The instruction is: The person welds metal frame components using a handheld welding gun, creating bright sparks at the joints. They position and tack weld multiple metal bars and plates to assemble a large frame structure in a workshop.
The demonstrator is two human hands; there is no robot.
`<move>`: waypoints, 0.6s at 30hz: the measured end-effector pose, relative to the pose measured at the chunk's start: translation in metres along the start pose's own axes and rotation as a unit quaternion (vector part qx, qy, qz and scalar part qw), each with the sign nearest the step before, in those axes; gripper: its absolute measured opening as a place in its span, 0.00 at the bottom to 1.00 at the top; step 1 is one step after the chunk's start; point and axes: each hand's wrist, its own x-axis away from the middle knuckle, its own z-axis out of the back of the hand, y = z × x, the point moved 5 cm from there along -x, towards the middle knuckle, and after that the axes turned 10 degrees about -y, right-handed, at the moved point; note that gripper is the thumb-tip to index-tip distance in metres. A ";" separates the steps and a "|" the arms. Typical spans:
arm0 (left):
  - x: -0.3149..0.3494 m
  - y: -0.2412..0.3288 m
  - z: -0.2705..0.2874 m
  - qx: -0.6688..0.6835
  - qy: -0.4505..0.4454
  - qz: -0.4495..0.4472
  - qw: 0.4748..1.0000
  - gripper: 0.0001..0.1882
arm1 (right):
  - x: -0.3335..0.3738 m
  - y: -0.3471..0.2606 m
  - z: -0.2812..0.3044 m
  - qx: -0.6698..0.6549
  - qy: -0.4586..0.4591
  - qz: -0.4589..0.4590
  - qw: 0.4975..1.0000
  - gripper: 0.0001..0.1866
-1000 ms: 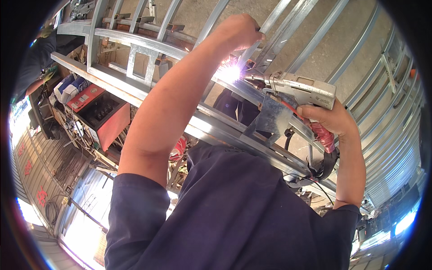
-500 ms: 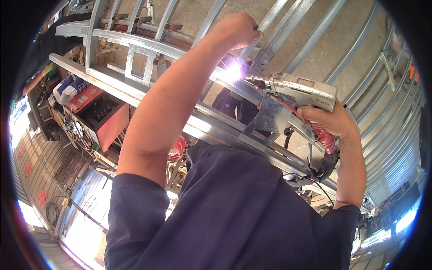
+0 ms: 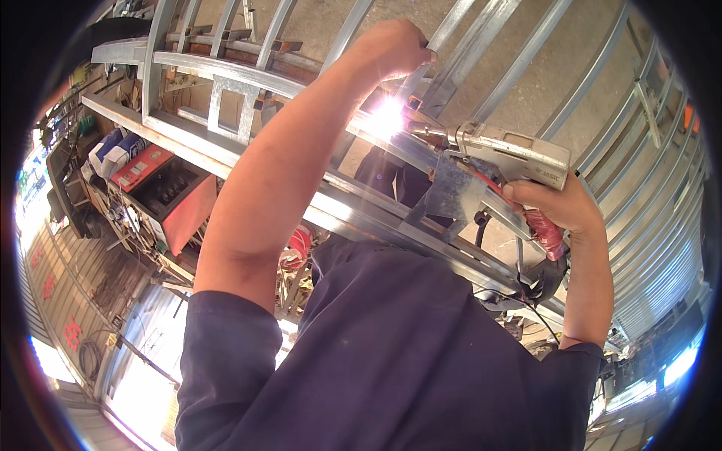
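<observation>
My right hand (image 3: pixel 565 204) is wrapped around the grip of a welding gun (image 3: pixel 515 152), a grey boxy body with a red-wrapped handle. The gun's nozzle (image 3: pixel 429 134) points left at a bright arc (image 3: pixel 384 120) on the joint of a galvanized steel frame (image 3: pixel 256 77). Glare hides the joint itself. Beyond the arc, my left hand (image 3: pixel 397 49) is closed at a square steel tube (image 3: pixel 450 30) of the frame; most of its fingers are hidden behind the hand. A flat metal plate (image 3: pixel 453 188) sits below the gun.
A red-and-black open-topped box (image 3: pixel 174 189) stands at the left among clutter. Many parallel steel tubes (image 3: pixel 587 75) run across the right. A black cable (image 3: pixel 545 278) hangs beneath the gun's handle. The near rail (image 3: pixel 376 201) of the frame crosses in front of my chest.
The arc glow looks larger and sits slightly farther left. My right hand and the gun have shifted a little to the right in the picture. Another person's arm at far left has mostly left view.
</observation>
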 end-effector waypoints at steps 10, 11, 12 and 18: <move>0.002 0.003 0.000 -0.013 0.012 -0.006 1.000 0.23 | -0.002 0.004 -0.004 -0.019 -0.012 0.009 1.000 0.33; 0.002 0.004 0.002 -0.018 0.014 -0.005 1.000 0.23 | -0.002 0.002 -0.005 -0.021 -0.011 0.004 1.000 0.33; 0.002 0.005 0.003 -0.023 0.015 -0.005 1.000 0.23 | 0.000 0.000 -0.007 -0.023 -0.010 0.000 1.000 0.34; 0.002 0.009 0.005 -0.047 0.009 0.005 0.999 0.23 | 0.003 0.005 -0.011 0.026 0.002 0.038 0.999 0.35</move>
